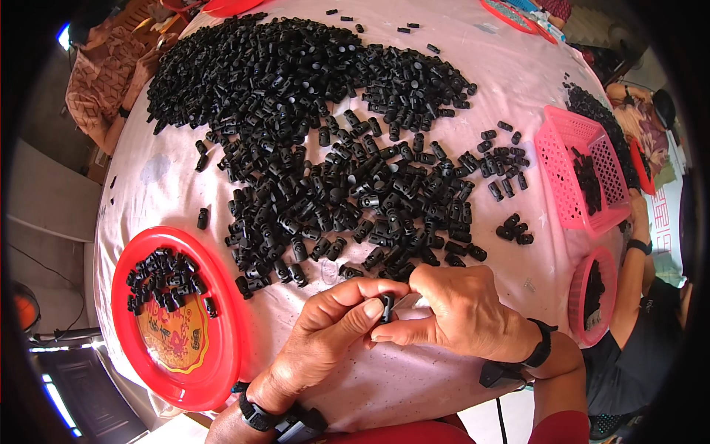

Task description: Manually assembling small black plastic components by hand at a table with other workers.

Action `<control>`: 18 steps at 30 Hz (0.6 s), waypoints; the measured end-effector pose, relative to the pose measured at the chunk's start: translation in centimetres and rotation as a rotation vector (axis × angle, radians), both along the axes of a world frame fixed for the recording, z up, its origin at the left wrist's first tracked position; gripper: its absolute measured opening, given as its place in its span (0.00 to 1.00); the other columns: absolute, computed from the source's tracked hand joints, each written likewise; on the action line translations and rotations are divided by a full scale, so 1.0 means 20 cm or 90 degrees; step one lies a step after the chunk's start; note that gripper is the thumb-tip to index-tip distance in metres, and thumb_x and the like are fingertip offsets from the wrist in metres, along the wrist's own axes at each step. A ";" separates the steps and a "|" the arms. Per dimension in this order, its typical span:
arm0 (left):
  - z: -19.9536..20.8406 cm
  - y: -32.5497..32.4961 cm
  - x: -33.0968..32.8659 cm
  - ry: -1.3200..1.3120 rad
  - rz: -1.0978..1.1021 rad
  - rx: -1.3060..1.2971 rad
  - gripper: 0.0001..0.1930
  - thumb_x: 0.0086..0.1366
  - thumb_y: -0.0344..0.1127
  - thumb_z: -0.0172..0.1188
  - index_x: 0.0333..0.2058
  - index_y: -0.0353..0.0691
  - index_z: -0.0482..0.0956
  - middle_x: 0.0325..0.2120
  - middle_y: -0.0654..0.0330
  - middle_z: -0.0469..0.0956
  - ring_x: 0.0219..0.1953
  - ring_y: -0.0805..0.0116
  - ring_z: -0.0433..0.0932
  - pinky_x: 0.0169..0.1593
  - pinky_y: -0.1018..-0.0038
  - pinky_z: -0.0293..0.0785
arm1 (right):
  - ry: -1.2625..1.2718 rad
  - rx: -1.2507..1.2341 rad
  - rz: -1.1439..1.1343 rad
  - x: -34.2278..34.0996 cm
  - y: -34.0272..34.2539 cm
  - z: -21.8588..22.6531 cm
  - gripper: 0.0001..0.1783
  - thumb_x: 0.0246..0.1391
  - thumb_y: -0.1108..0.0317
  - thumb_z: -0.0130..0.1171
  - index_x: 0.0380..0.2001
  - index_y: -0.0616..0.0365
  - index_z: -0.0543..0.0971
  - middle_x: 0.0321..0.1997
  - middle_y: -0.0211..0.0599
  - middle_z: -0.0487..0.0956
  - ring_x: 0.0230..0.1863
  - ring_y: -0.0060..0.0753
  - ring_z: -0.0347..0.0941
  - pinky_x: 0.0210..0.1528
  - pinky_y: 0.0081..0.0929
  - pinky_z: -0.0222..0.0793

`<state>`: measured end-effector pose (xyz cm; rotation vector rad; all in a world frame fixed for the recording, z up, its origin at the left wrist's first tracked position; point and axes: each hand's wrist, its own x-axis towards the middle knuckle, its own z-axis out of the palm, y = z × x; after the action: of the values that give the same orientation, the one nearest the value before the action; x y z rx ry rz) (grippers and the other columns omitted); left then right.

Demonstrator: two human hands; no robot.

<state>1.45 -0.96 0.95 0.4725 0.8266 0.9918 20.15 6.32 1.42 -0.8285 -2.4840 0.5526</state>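
Note:
Close to the table's near edge, my left hand (329, 333) pinches a small black cord lock (386, 307) between thumb and fingers. My right hand (462, 311) meets it from the other side, its thumb and index finger closed around the same piece. Part of the cord lock is hidden by the fingers. Just beyond my hands spreads a loose pile of black cord locks (347, 185), which joins a denser heap (251, 74) farther back. To the left, a red round tray (229, 355) with a printed yellow middle holds several cord locks (164, 280).
On the right stand a pink perforated basket (551, 166) and a pink round bowl (608, 325), both with black pieces inside. Small groups of cord locks (514, 228) lie near the basket. Other people sit at the left and right edges of the cloth-covered table (177, 200).

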 end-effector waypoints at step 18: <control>-0.05 -0.01 -0.04 -0.067 -0.018 0.009 0.10 0.70 0.36 0.55 0.47 0.43 0.73 0.31 0.71 0.72 0.30 0.83 0.69 0.34 0.86 0.64 | 0.219 -0.434 0.095 0.00 0.00 0.05 0.15 0.53 0.73 0.66 0.42 0.63 0.75 0.36 0.36 0.83 0.28 0.13 0.78 0.23 0.14 0.71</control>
<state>0.74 -1.09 0.01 0.4389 0.7177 0.9889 20.23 6.29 2.47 -0.6971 -2.0473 1.5068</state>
